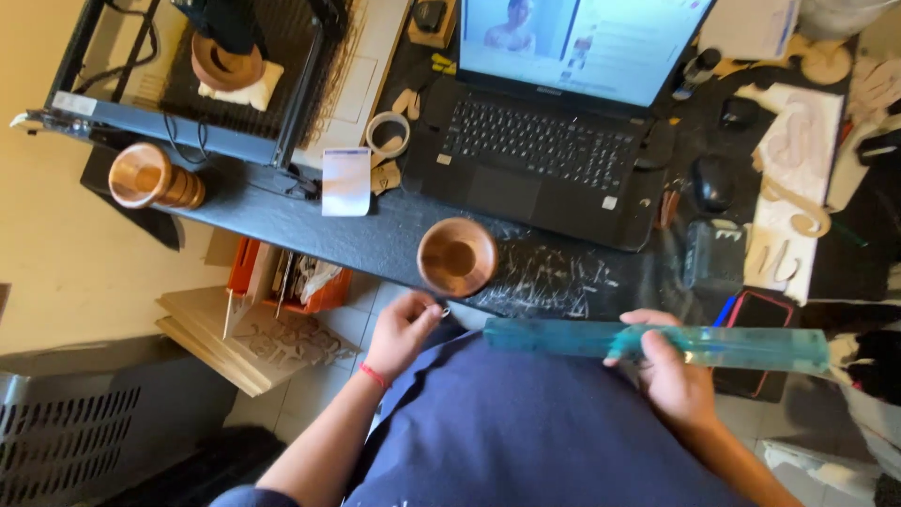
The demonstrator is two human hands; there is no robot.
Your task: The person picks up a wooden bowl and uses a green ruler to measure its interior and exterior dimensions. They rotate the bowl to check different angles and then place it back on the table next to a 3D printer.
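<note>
Nearest to the camera, the right hand is closed around a long translucent blue ruler, thumb over its top face and fingers below, holding it roughly level across the lap just under the edge of the dark desk. The left hand pinches something small and pale between thumb and fingertips; what it is cannot be made out. A red band circles that wrist. Judging from the grip, the ruler would stay steadier held nearer its middle, since the long end juts well out to the right. Just above the left hand, a round wooden bowl sits at the desk edge and looks empty. Farther left, a turned wooden cup lies tilted, its hollow empty too. An orange bin under the desk holds flat wooden pieces. Beyond stands an open laptop, and in the far corner another wooden bowl rests on a pale cloth.
</note>
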